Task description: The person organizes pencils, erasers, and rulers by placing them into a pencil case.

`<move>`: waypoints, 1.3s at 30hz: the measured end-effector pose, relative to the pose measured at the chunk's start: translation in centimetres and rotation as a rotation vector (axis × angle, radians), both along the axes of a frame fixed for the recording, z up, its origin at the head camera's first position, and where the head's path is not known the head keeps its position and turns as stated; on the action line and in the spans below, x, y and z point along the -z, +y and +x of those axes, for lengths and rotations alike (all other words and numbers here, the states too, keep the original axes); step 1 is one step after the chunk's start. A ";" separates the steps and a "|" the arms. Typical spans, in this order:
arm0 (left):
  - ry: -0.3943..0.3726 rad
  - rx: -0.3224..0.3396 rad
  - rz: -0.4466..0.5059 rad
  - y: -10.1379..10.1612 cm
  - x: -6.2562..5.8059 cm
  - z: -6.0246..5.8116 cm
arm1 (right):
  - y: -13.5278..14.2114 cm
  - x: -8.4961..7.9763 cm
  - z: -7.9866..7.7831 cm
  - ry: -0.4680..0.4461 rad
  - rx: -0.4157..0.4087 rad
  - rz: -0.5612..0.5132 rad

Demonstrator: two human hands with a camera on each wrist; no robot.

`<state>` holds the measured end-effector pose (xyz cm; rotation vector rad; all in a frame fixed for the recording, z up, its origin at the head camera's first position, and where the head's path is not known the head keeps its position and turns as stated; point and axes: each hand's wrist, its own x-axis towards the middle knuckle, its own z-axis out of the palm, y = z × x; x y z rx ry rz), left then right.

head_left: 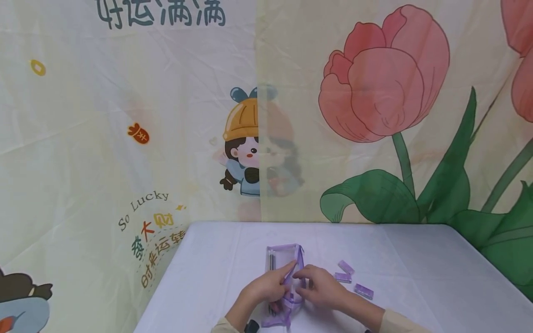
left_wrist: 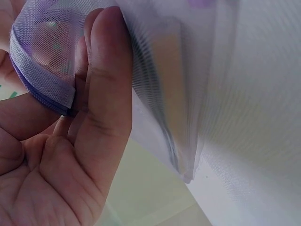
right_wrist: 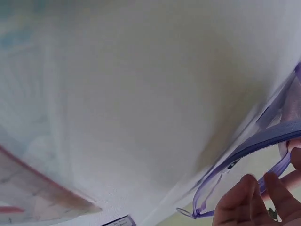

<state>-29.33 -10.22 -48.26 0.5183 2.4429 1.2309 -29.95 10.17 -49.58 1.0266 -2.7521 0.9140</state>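
A see-through mesh pencil case [head_left: 285, 247] with purple trim lies before me, several slim pens [head_left: 272, 261] showing inside along its left side. My left hand [head_left: 269, 284] grips the case near its opening. In the left wrist view, its fingers [left_wrist: 109, 70] curl at the mesh beside a purple zipper band [left_wrist: 40, 89]. My right hand [head_left: 322, 286] is at the right edge of the case. The right wrist view shows its bent fingers [right_wrist: 240, 197] holding the purple-edged rim [right_wrist: 225, 162] of the gaping opening; part of that hand lies outside the frame.
Right of the case on the white-covered table [head_left: 416, 263] lie a small purple block [head_left: 346, 267], a second purple block [head_left: 343, 277] and a third purple block [head_left: 364, 291]. A translucent ruler-like piece with a red edge [right_wrist: 42, 188] shows in the right wrist view. Behind hangs a printed cloth [head_left: 291, 55].
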 end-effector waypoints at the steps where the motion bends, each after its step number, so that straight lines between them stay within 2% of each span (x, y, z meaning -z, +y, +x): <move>1: -0.002 -0.001 0.002 0.0 0.0 0.0 | 0.1 0.0 0.2 0.041 0.008 0.038; 5: 0.000 0.002 0.000 0.0 0.1 0.1 | 0.4 0.2 1.1 0.191 0.041 0.160; 9: -0.003 -0.001 -0.002 0.0 0.0 0.1 | 0.9 0.5 1.7 0.296 0.064 0.178; 17: -0.021 -0.010 -0.004 -0.1 -0.1 0.1 | 2.0 0.4 2.0 0.344 0.095 0.230; 22: -0.035 -0.017 -0.012 -0.2 0.1 0.1 | 2.8 0.5 1.8 0.424 0.123 0.267; 25: -0.037 -0.019 -0.017 -0.2 0.1 0.0 | 3.4 0.4 1.8 0.424 0.151 0.280; 33: -0.016 -0.008 -0.027 0.1 -0.1 -0.1 | 6.8 0.1 1.5 0.283 0.255 0.296; 39: -0.010 -0.016 -0.029 0.2 -0.2 0.1 | 9.5 -0.7 1.0 0.281 0.315 0.290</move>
